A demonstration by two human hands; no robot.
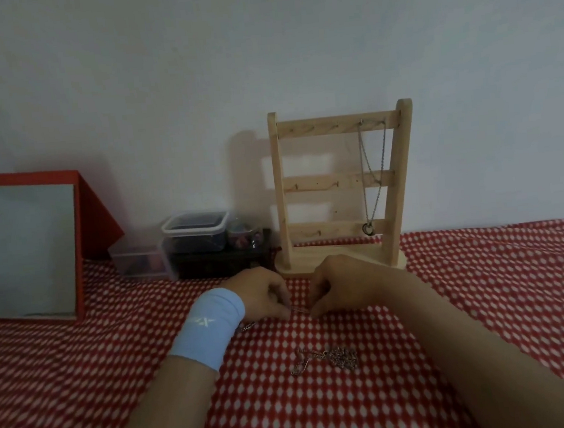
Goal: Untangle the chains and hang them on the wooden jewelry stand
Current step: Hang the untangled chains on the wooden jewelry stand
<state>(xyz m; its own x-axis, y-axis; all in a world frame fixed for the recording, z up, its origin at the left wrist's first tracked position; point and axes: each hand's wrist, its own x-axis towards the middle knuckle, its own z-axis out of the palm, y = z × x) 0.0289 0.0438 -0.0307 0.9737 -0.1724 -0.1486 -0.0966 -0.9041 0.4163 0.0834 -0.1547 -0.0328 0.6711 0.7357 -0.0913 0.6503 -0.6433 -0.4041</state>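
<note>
Pinching thin chain (298, 310) between left grip (264, 295) and right grip (341, 287), both clenched on it, mid red cloth (485, 298), just before wooden jewelry stand (339, 183). Tangled chains (325, 358) nearer front edge. Judged light, limp, slippery, snag-prone; best taken near clasp or free end, not mid-knot.

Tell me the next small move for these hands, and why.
Probably ease the left hand and right hand apart to pull the thin chain straight. Both pinch it low over the cloth, and part trails under the left wrist, so it looks not yet free for the stand. The pile can wait.
</note>
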